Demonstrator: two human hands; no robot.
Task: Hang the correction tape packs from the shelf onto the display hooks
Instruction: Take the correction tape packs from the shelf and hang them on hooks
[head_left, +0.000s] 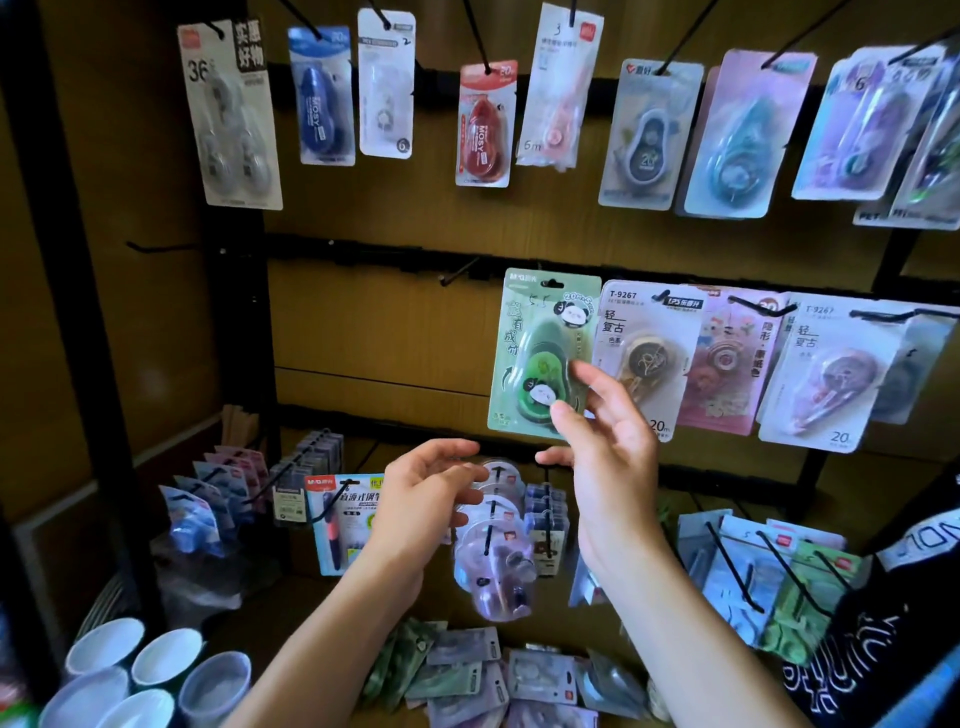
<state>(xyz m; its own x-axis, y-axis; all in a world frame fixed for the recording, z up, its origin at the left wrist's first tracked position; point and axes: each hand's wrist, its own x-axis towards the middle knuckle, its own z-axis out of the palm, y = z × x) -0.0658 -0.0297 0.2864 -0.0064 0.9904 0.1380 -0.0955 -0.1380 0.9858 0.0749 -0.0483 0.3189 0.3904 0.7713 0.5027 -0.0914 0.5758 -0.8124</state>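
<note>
A green correction tape pack (535, 358) with panda pictures is up in front of the middle rail, tilted slightly. My right hand (608, 452) pinches its lower right corner between thumb and fingertips. No hook shows through its hang hole. A bare hook (457, 275) sticks out just left of the pack's top. My left hand (421, 499) hovers lower down with curled fingers and nothing in it, next to round clear packs (493, 525) on a lower hook. Several loose correction tape packs (467, 675) lie in a pile on the shelf below.
Hung packs fill the top row (483, 124) and the middle row right of the green pack (644, 353). Lower hooks carry pens (337, 519) and more packs (753, 577). White cups (156, 670) stand at the bottom left. A black frame post (78, 312) runs down the left side.
</note>
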